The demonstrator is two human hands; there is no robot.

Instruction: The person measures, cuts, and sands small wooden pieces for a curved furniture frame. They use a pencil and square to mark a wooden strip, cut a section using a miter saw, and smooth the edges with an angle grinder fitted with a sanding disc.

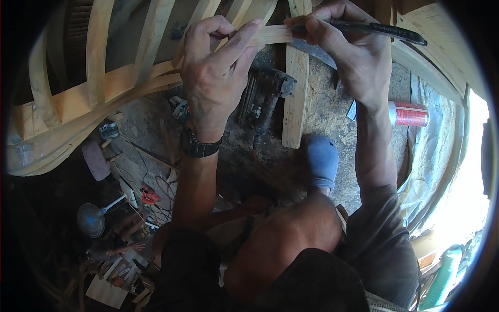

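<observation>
Up at the top middle, my left hand (pixel 213 75) pinches a short pale wood strip (pixel 274 35) between fingers and thumb. Facing it, my right hand (pixel 353 52) is closed on a slim black tool with a curved handle (pixel 397 32). Its front part lies against or very near the strip's right end, partly covered by my fingers, so I cannot tell its exact kind. Below my hands, a dark power tool (pixel 267 96) lies on the floor beside a light wooden board (pixel 295 99).
Curved wooden ribs (pixel 96 52) rise at the left over a bent timber (pixel 119 86). A red and white can (pixel 409 114) lies by my right forearm. My foot wears a blue clog (pixel 320 161). Lower left are a fan (pixel 91 220), a red power tool (pixel 149 195), cords and another person's arm (pixel 127 248).
</observation>
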